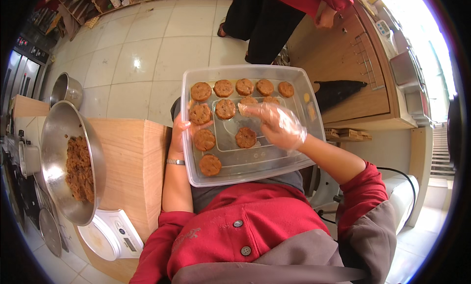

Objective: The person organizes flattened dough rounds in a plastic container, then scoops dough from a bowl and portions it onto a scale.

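Observation:
My left hand (179, 133), bare, grips the left wall of a clear plastic tub (254, 170) that rests over my lap. In the tub lie several round brown patties (245, 137), in a row along the far wall, in a column down the left side and a few nearer the middle. My right hand (274, 125), in a clear plastic glove, is inside the tub above the patties, with its index finger stretched out to the left. Its fingers partly cover two patties of the second row; whether it touches one is not plain. No patty shows held in it.
To my left, a steel bowl (55, 136) of brown minced mixture (79, 170) and a white kitchen scale (127, 236) stand by a wooden surface (121, 166). A steel pot (73, 92) is behind the bowl. Another person (257, 22) stands beyond the tub, near a wooden cabinet (342, 55).

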`<state>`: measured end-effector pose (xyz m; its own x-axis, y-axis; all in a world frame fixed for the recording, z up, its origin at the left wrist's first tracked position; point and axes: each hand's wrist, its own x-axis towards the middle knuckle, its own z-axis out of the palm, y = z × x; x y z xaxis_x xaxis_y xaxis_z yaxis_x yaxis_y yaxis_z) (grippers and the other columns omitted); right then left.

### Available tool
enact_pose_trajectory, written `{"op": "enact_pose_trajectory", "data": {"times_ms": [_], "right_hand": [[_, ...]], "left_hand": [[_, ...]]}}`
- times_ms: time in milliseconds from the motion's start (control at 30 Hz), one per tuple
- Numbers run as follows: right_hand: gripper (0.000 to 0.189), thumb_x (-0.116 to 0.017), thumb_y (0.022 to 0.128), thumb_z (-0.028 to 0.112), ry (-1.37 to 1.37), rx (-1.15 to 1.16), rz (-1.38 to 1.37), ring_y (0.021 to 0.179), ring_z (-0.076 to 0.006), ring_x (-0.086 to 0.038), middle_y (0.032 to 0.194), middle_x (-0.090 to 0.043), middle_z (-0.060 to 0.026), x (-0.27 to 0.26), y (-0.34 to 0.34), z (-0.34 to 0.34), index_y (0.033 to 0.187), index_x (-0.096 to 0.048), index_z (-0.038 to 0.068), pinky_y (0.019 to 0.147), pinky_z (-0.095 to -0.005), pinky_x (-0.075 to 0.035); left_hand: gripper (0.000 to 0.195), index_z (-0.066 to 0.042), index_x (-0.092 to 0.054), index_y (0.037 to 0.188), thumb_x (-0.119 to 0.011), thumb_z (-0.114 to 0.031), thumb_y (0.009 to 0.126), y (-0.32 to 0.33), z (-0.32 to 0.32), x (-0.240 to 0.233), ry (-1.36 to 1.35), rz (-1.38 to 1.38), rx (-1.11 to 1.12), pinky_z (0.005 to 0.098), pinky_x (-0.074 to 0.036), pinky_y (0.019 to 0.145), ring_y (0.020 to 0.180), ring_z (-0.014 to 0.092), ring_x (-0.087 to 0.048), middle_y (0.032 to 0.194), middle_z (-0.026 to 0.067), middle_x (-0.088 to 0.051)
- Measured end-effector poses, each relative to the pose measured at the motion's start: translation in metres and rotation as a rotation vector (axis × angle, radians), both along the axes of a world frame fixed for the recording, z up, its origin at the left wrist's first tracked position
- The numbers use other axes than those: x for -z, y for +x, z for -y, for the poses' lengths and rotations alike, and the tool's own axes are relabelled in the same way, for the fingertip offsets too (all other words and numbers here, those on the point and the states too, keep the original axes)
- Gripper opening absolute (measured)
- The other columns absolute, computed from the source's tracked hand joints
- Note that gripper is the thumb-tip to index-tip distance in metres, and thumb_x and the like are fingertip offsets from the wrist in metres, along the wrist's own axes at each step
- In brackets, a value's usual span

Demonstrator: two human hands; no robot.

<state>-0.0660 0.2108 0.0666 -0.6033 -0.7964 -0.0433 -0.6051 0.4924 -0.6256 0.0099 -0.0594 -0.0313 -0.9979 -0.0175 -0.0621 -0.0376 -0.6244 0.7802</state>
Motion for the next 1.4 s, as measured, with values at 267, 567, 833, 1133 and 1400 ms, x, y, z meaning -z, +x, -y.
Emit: {"op": "enact_pose_trajectory", "data": {"times_ms": [267, 567, 833, 1133, 1400], "right_hand": [[0.059, -0.064, 0.072, 0.009, 0.14, -0.156, 0.15, 0.101, -0.0371, -0.054, 0.097, -0.056, -0.0204, 0.007, 0.01, 0.011, 0.13, -0.052, 0.006, 0.088, -0.0418, -0.045], [0.061, -0.072, 0.072, 0.022, 0.121, -0.103, 0.066, 0.099, -0.0345, -0.056, 0.1, -0.055, -0.0163, 0.012, 0.022, 0.021, 0.127, -0.053, 0.007, 0.087, -0.0407, -0.047], [0.051, -0.07, 0.077, 0.024, 0.332, -0.118, -0.009, 0.1, -0.0343, -0.057, 0.109, -0.056, -0.0163, -0.001, 0.032, 0.035, 0.124, -0.056, 0.012, 0.084, -0.0413, -0.05], [0.057, -0.07, 0.077, 0.032, 0.011, -0.083, -0.115, 0.098, -0.0367, -0.059, 0.108, -0.059, -0.0199, -0.002, 0.038, 0.08, 0.122, -0.052, 0.0, 0.082, -0.0446, -0.05], [0.042, -0.067, 0.078, 0.029, 0.336, -0.097, 0.056, 0.087, -0.0392, -0.063, 0.092, -0.062, -0.0249, -0.004, 0.046, 0.131, 0.105, -0.056, -0.002, 0.077, -0.0455, -0.052]], "left_hand": [[0.086, 0.004, -0.03, 0.143, -0.06, -0.038, 0.074, 0.001, -0.003, -0.004, -0.002, 0.012, -0.017, 0.0531, -0.047, 0.097, 0.124, 0.031, -0.049, 0.136, 0.0206, -0.045], [0.085, 0.005, -0.03, 0.141, -0.061, -0.038, 0.074, 0.0, -0.003, -0.004, 0.016, 0.01, -0.023, 0.0506, -0.048, 0.097, 0.121, 0.028, -0.052, 0.132, 0.0186, -0.048], [0.085, 0.004, -0.031, 0.141, -0.06, -0.038, 0.073, -0.001, -0.002, -0.004, 0.009, -0.001, 0.01, 0.0501, -0.048, 0.097, 0.12, 0.027, -0.053, 0.13, 0.0177, -0.049], [0.077, 0.005, -0.031, 0.14, -0.057, -0.03, 0.076, -0.003, 0.003, 0.01, 0.046, -0.012, 0.037, 0.0451, -0.048, 0.098, 0.119, 0.027, -0.053, 0.129, 0.0188, -0.05], [0.074, 0.006, -0.03, 0.14, -0.056, -0.023, 0.077, 0.0, 0.003, 0.001, 0.144, -0.019, 0.037, 0.0375, -0.044, 0.101, 0.118, 0.025, -0.053, 0.129, 0.0177, -0.05]]}}
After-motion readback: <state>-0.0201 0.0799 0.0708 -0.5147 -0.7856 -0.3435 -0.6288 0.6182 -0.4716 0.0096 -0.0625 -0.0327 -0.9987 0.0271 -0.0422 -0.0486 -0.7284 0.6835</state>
